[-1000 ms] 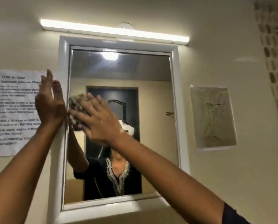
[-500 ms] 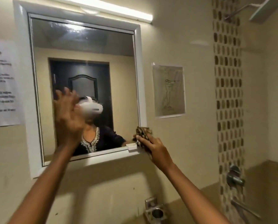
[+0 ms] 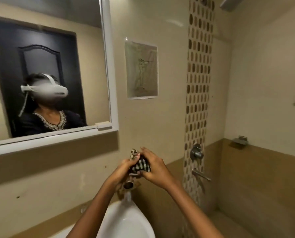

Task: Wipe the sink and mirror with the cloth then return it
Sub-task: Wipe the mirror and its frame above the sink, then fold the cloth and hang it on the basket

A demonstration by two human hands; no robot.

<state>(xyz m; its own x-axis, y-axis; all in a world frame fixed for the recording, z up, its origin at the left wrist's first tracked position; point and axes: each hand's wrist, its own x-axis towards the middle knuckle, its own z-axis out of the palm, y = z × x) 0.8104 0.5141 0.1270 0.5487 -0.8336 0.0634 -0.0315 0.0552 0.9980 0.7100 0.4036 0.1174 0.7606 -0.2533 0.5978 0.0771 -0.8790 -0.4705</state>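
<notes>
Both my hands hold a black-and-white checked cloth [image 3: 140,164] bunched up in front of the wall, above the white sink [image 3: 124,220]. My left hand [image 3: 124,168] grips its left side and my right hand [image 3: 153,167] wraps its right side. Part of the cloth sticks up above my fingers. A small metal holder [image 3: 128,184] on the wall sits right under my hands. The white-framed mirror [image 3: 98,48] hangs at the upper left, well above and left of my hands.
A paper sheet [image 3: 141,69] is taped to the wall right of the mirror. A mosaic tile strip [image 3: 199,83] runs down the wall with a shower valve [image 3: 196,152] and spout [image 3: 200,175]. A soap dish [image 3: 240,140] is mounted at the right.
My right hand brought the cloth down from the mirror's lower right corner. My left hand left the mirror glass and joined it on the cloth. The view dropped and turned right toward the sink.
</notes>
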